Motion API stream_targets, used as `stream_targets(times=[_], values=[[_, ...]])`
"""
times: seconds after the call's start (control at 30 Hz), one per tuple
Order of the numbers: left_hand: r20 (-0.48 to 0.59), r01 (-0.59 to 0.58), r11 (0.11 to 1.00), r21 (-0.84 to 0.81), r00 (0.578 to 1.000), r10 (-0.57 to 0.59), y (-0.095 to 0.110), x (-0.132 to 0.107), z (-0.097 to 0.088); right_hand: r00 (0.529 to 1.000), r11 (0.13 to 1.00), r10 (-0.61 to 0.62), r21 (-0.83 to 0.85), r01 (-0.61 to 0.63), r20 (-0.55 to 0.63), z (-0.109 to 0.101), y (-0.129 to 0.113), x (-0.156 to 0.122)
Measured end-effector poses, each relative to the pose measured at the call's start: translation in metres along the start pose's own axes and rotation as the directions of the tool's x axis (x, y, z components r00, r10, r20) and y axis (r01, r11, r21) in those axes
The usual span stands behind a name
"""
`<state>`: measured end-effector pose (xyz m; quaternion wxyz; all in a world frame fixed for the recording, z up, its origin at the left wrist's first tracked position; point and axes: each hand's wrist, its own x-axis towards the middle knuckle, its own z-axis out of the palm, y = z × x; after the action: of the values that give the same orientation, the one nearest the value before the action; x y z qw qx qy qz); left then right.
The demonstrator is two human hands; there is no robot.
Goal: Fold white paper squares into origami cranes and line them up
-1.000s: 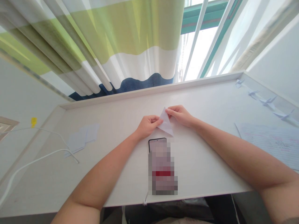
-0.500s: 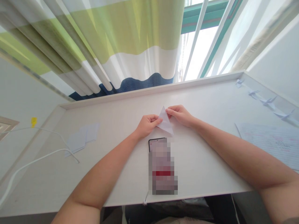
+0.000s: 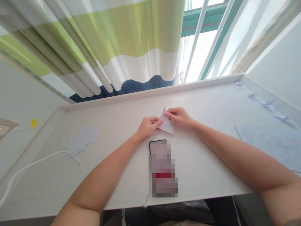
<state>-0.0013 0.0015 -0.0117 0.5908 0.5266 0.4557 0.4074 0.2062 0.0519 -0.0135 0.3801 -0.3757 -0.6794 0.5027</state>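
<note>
A white sheet of paper folded into a triangle (image 3: 166, 126) is held between my two hands above the desk, its tip pointing away from me. My left hand (image 3: 150, 126) pinches its left side, thumb on top and fingers curled beneath. On the upper right edge, close to the tip, my right hand (image 3: 179, 116) grips the paper between thumb and bent fingers. A phone (image 3: 158, 143) lies just below the paper, most of its screen blurred out.
White paper pieces (image 3: 76, 139) lie on the desk (image 3: 122, 117) at left, near a white cable (image 3: 39, 164). Several folded paper shapes (image 3: 268, 103) line the right edge, above a written-on lined sheet (image 3: 270, 142). A raised rim and curtain (image 3: 141, 34) bound the far side.
My right hand has shifted slightly left along the paper, its thumb now lying further over the folded edge. The left hand keeps its pinch. The view has moved very slightly.
</note>
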Motion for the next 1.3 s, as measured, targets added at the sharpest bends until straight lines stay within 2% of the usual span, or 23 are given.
stream_targets(times=[0.27, 0.43, 0.7, 1.3], values=[[0.038, -0.002, 0.998, 0.059, 0.999, 0.000, -0.0034, 0.0004, -0.0006, 0.997, 1.000, -0.017, 0.013, 0.018, -0.079, -0.0021, 0.0019, 0.0047], [0.028, -0.001, 0.999, 0.040, 1.000, 0.000, -0.0031, 0.0008, -0.0005, 0.993, 0.999, -0.044, 0.004, 0.045, -0.106, 0.0000, 0.0023, 0.0042], [0.019, -0.008, 0.999, 0.035, 1.000, 0.008, -0.0022, 0.0009, -0.0008, 0.999, 1.000, -0.022, -0.001, 0.022, -0.032, -0.0006, 0.0006, 0.0030], [0.026, -0.001, 1.000, 0.022, 1.000, 0.001, -0.0012, -0.0003, -0.0013, 1.000, 1.000, -0.011, 0.021, 0.011, 0.021, -0.0036, 0.0042, 0.0017]])
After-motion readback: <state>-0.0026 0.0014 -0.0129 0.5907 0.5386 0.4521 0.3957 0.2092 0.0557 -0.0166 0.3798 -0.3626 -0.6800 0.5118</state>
